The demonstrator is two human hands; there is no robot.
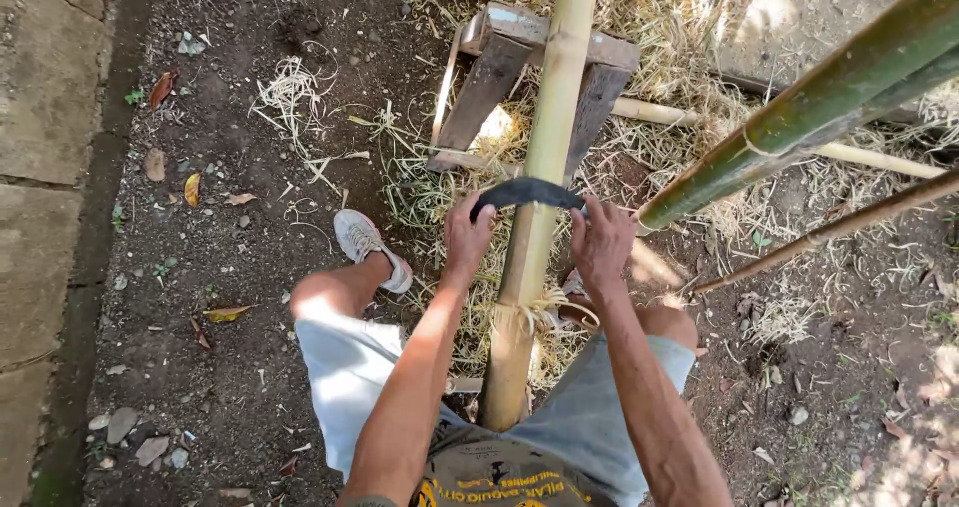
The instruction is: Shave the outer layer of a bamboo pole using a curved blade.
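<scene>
Straddling a pale bamboo pole (544,157), the person grips a dark curved blade (527,192) with both hands, one at each end. The left hand (468,235) is clenched on the blade's left end, fingers wrapped over it; the right hand (602,239) is clenched on the right end in the same way. The blade lies crosswise over the top of the pole, touching it, with its arch bowed away from the person. The pole runs from between the person's knees, where its near end sits against the shorts (345,367), up and away across a rough wooden stand (499,67) that bears it. Thin curled shavings (539,307) hang from the pole just below the hands. A white shoe (365,245) is planted on the dirt to the left of the pole; the other foot is mostly hidden behind the right arm. To the right, a thicker green bamboo (819,102) slants across the upper corner, with a thin brown stick (829,229) below it, both well apart from the hands. Straw and more shavings (295,92) litter the dark ground (220,367), and a concrete edge (45,167) runs down the left side.
</scene>
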